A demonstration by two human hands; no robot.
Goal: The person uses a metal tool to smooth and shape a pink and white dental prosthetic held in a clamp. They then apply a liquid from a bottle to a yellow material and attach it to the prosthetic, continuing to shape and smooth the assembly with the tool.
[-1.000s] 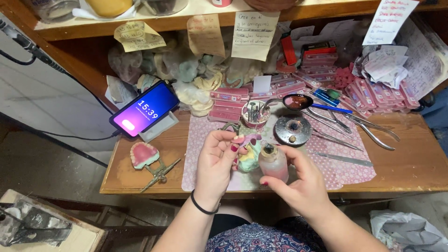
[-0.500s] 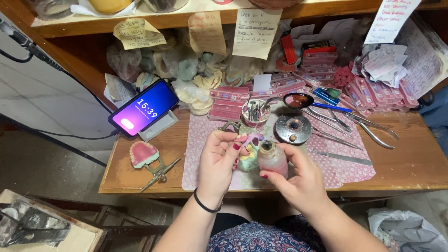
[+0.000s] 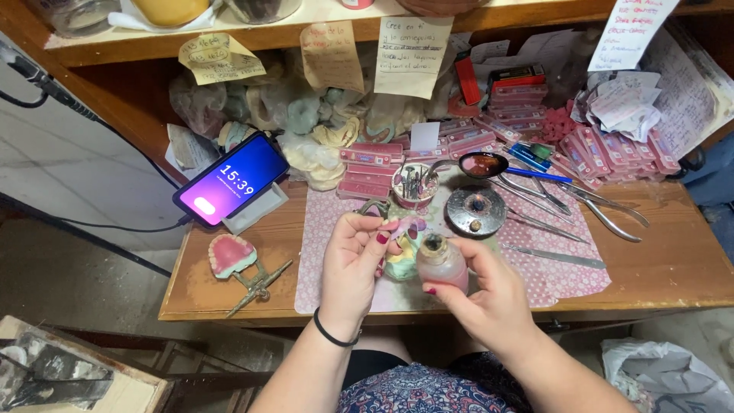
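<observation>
My right hand wraps around a small pink bottle, open at the top, held just above the patterned mat. My left hand pinches something small at its fingertips — too small to tell what — right beside a pale green dental cast, with the bottle just alongside.

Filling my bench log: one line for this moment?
left hand: holds dental cast | right hand: holds small pink bottle, open | over pink mat
</observation>
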